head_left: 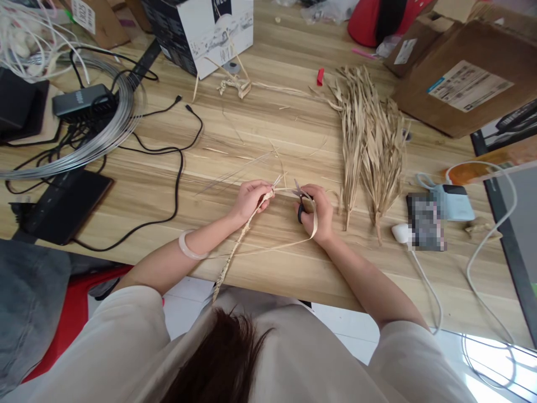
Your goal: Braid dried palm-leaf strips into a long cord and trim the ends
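My left hand (253, 200) pinches the upper end of a braided straw cord (231, 254), which runs down over the table's front edge. Thin loose ends stick out past the fingertips. In my right hand (318, 211) is a pair of small scissors (300, 202) with black handles, its blades pointing up and left close to the strands. A long flat straw strip (289, 244) loops round the right hand and trails left across the table under the cord. Whether the blades touch a strand I cannot tell.
Bundles of dried leaves (354, 145) lie to the right. A knotted straw piece (237, 87) rests ahead, near a printed box (222, 33). Coiled wire (121, 117) and black cables (181, 162) cover the left. A power bank (457, 202) and cardboard box (457, 73) stand right.
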`<state>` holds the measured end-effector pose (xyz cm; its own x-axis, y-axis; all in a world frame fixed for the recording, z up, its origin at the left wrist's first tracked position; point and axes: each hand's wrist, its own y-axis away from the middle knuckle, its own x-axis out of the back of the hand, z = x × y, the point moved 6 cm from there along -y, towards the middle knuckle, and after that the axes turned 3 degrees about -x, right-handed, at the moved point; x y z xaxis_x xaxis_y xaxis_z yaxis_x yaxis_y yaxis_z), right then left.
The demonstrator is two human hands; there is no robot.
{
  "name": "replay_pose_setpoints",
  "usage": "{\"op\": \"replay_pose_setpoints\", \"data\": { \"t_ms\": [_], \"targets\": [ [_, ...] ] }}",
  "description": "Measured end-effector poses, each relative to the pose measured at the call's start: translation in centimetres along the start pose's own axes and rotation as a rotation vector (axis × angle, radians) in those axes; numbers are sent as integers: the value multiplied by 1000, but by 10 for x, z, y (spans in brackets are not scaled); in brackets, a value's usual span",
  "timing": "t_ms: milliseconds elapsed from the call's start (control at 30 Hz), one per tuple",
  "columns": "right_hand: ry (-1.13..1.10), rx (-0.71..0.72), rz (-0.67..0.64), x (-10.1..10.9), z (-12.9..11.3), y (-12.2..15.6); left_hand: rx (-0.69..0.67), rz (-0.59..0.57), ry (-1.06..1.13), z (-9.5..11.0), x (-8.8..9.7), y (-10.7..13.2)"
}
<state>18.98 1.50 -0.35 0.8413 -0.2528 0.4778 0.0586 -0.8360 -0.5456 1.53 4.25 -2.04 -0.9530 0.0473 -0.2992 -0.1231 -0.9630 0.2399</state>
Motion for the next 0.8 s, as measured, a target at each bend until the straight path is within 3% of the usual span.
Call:
{"op": "replay_pose_setpoints", "data": {
  "t_ms": [100, 300, 467, 533, 600, 700, 800],
  "targets": [
    [-70, -25, 63, 4, 1, 3, 6, 16, -4, -1, 1, 0],
    [-399, -210, 247, 9, 17, 5, 8, 16, 3, -2, 2, 0],
    [-487, -359, 422, 16, 39, 0, 3, 0, -9, -1, 2, 0],
    [-516, -434, 378, 14, 45, 0, 2, -2, -15, -1, 2, 1],
    [-546, -464, 243, 7, 42, -2, -2, -3, -21, -1, 1, 2],
    [-571, -418, 5, -4, 24, -2, 21, -54, -57, -4, -3, 4],
    [-597, -358, -151, -13, 7, 1, 99, -163, -103, -12, -10, 8]
  ]
}}
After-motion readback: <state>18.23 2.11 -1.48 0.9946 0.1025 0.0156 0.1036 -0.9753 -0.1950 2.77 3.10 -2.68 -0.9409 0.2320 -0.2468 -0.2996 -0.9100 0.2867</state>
